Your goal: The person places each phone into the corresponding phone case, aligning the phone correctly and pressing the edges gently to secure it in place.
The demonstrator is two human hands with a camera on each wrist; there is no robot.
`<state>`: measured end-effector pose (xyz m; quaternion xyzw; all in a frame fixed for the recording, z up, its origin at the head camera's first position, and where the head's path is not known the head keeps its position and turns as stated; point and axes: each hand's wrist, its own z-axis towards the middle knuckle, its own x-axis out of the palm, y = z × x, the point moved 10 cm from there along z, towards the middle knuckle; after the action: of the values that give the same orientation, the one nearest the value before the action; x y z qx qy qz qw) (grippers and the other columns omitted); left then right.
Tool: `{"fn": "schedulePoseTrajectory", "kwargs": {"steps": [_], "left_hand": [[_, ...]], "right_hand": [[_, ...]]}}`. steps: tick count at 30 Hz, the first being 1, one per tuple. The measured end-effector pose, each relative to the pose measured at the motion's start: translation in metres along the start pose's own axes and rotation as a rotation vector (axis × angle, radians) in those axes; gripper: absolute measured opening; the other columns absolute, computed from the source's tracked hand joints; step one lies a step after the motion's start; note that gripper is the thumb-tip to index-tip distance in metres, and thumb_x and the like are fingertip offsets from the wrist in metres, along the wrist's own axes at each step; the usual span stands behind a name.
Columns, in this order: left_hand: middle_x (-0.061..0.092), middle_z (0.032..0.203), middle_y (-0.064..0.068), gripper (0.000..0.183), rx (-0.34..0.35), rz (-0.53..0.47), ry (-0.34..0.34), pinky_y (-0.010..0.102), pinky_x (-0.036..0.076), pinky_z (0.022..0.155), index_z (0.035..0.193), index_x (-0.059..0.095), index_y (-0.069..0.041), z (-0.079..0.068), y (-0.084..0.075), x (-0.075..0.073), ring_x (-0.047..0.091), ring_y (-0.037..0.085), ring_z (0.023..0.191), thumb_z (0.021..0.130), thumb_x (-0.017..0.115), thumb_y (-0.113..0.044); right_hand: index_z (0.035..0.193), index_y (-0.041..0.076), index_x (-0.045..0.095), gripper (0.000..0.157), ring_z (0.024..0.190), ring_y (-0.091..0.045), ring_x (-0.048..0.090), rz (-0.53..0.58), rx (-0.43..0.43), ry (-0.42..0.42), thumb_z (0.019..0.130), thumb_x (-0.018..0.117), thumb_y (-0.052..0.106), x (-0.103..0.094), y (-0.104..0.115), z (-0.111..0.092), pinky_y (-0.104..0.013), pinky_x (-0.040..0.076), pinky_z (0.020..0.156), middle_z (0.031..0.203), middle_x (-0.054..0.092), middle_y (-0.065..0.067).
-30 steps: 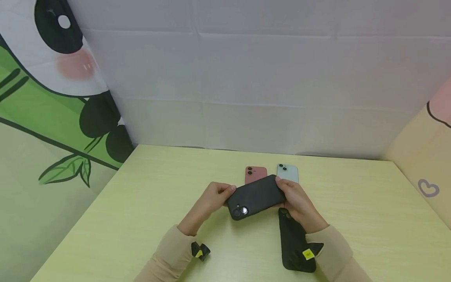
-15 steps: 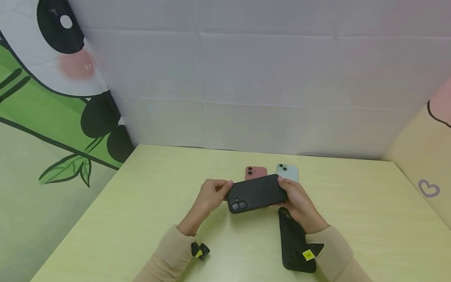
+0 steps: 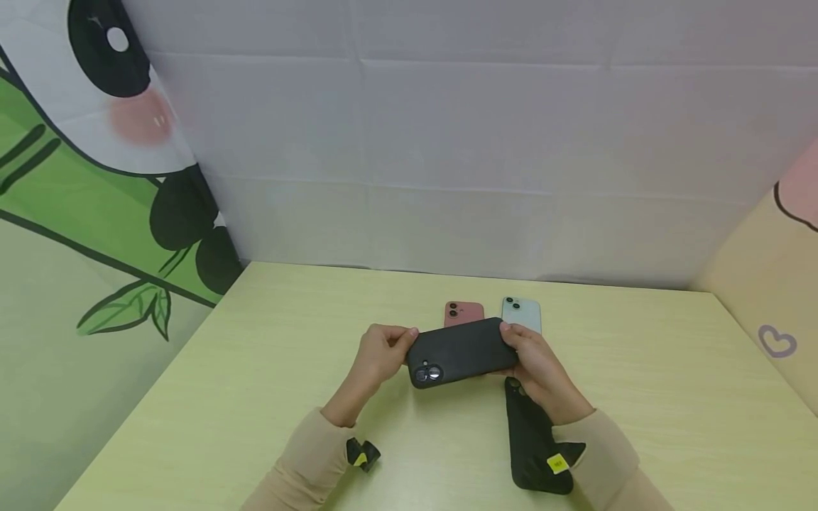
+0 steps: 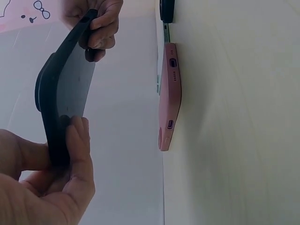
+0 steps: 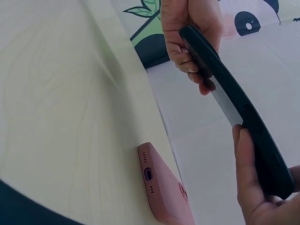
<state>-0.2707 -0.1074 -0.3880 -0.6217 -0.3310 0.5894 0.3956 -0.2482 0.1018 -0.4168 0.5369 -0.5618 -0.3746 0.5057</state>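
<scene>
Both hands hold a phone in a black case [image 3: 463, 351] above the table, its back with two camera lenses facing the head camera. The left hand [image 3: 380, 355] pinches the camera end between thumb and fingers. At the other end, the right hand [image 3: 540, 362] grips with its thumb on the back and fingers beneath. In both wrist views the cased phone [image 4: 49, 89] looks bowed along its length, and a glossy flat face shows on its underside. Under the right forearm lies a black phone case [image 3: 533, 447], partly covered by the sleeve.
A pink phone [image 3: 464, 312] and a light blue phone [image 3: 522, 310] lie side by side behind the held one, which overlaps them in the head view. The pale wooden table [image 3: 255, 369] meets a white cloth wall [image 3: 460, 142] at its back edge.
The cased phone has turned slightly toward level, its camera end rising, and shifted a little left. The left hand moved slightly left and up with it. Both hands keep their hold.
</scene>
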Motion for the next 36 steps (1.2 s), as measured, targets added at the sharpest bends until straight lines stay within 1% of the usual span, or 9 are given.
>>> {"fn": "schedulePoseTrajectory", "kwargs": {"steps": [6,12,14,19,21,24,27,32,36], "left_hand": [[0.067,0.070,0.008,0.023,-0.028,-0.022,0.004,0.022,0.045,0.053,0.094,0.070,0.001,0.000,0.002,-0.002,0.059,0.009,0.054,0.091,0.056,-0.018],[0.066,0.072,0.007,0.024,-0.083,-0.094,0.028,0.028,0.052,0.061,0.096,0.068,0.004,0.005,0.008,0.003,0.060,0.009,0.056,0.091,0.055,-0.016],[0.065,0.072,0.007,0.024,-0.110,-0.126,0.040,0.029,0.052,0.063,0.097,0.068,0.004,0.006,0.011,0.005,0.060,0.009,0.057,0.092,0.055,-0.016],[0.062,0.073,0.004,0.025,-0.155,-0.201,0.071,0.027,0.051,0.066,0.097,0.066,0.005,0.009,0.016,0.009,0.059,0.010,0.060,0.092,0.054,-0.016],[0.060,0.073,0.004,0.025,-0.155,-0.230,0.094,0.027,0.051,0.067,0.098,0.065,0.006,0.010,0.016,0.011,0.058,0.010,0.062,0.093,0.053,-0.016],[0.058,0.076,0.003,0.026,-0.149,-0.286,0.141,0.026,0.050,0.068,0.099,0.064,0.007,0.010,0.015,0.014,0.057,0.011,0.064,0.093,0.052,-0.016],[0.056,0.079,0.004,0.029,-0.139,-0.343,0.172,0.025,0.049,0.069,0.101,0.063,0.008,0.011,0.012,0.014,0.055,0.011,0.067,0.094,0.051,-0.017],[0.056,0.081,0.004,0.032,-0.137,-0.384,0.167,0.024,0.048,0.069,0.102,0.062,0.008,0.011,0.011,0.011,0.054,0.011,0.067,0.094,0.052,-0.021],[0.057,0.082,0.003,0.034,-0.153,-0.393,0.148,0.026,0.048,0.070,0.104,0.063,0.007,0.012,0.013,0.009,0.054,0.011,0.067,0.093,0.052,-0.024]], "right_hand": [[0.136,-0.009,0.027,0.055,0.095,-0.009,0.057,-0.016,-0.012,0.011,0.099,0.034,0.032,0.002,-0.001,0.001,-0.039,0.051,0.083,0.133,0.038,-0.025],[0.133,-0.009,0.031,0.069,0.094,-0.009,0.058,0.023,-0.077,0.078,0.092,0.047,0.044,-0.001,-0.001,0.008,-0.042,0.051,0.082,0.123,0.045,-0.016],[0.133,-0.008,0.032,0.063,0.093,-0.009,0.058,0.027,-0.064,0.075,0.094,0.045,0.040,-0.001,0.000,0.009,-0.041,0.051,0.082,0.120,0.046,-0.014],[0.134,-0.007,0.030,0.048,0.092,-0.007,0.055,-0.002,0.007,0.043,0.100,0.032,0.027,-0.001,0.003,0.010,-0.040,0.050,0.083,0.120,0.045,-0.012],[0.135,-0.007,0.029,0.048,0.094,-0.006,0.054,-0.010,0.016,0.050,0.101,0.029,0.026,-0.002,0.003,0.011,-0.039,0.050,0.083,0.123,0.044,-0.014],[0.137,-0.007,0.028,0.052,0.096,-0.006,0.054,-0.018,0.024,0.049,0.100,0.031,0.031,-0.002,0.003,0.011,-0.036,0.050,0.082,0.129,0.040,-0.017],[0.137,-0.006,0.029,0.056,0.094,-0.006,0.055,-0.034,0.037,0.038,0.099,0.033,0.036,-0.003,0.003,0.011,-0.032,0.049,0.080,0.128,0.041,-0.016],[0.133,-0.005,0.036,0.058,0.089,-0.009,0.055,-0.091,0.040,0.046,0.098,0.036,0.041,-0.001,0.003,0.009,-0.028,0.045,0.080,0.116,0.048,-0.009],[0.135,-0.004,0.035,0.057,0.097,-0.010,0.053,-0.115,0.023,0.078,0.098,0.035,0.040,0.003,0.004,0.008,-0.028,0.043,0.086,0.121,0.047,-0.010]]}}
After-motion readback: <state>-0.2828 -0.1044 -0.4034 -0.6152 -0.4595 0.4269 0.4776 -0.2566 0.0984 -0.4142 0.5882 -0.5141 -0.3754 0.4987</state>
